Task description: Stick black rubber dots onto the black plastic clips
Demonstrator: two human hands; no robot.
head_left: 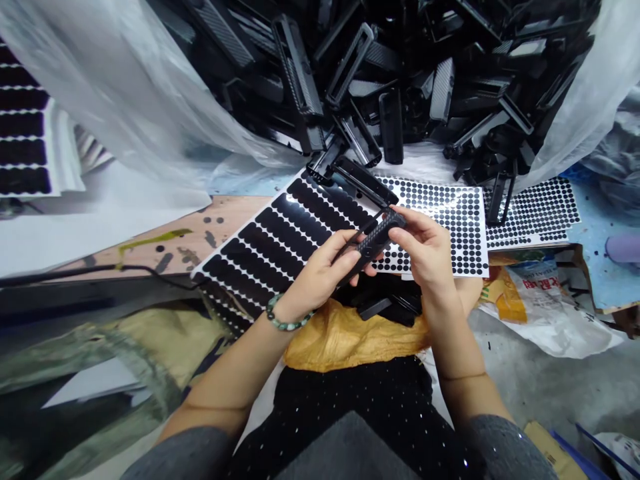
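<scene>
Between my two hands is a long black plastic part (373, 241) with a textured, carbon-look face, tilted up to the right. My left hand (333, 263) wraps round its lower end, thumb on top. At the upper end, the thumb and fingers of my right hand (423, 243) pinch it; whether a small sticker is under the fingertips I cannot tell. Beneath my hands lie a sheet of black strip stickers (280, 230) and a white sheet of black round dots (463, 230). Another black part (365, 180) rests on the sheets just beyond the held one.
A large heap of similar black parts (390, 127) spills from a clear plastic bag (150, 87) at the back. Several parts (390, 307) lie in a yellow sack (345, 340) on my lap. More dot sheets (540, 210) lie right; a black cable (100, 270) runs along the left edge.
</scene>
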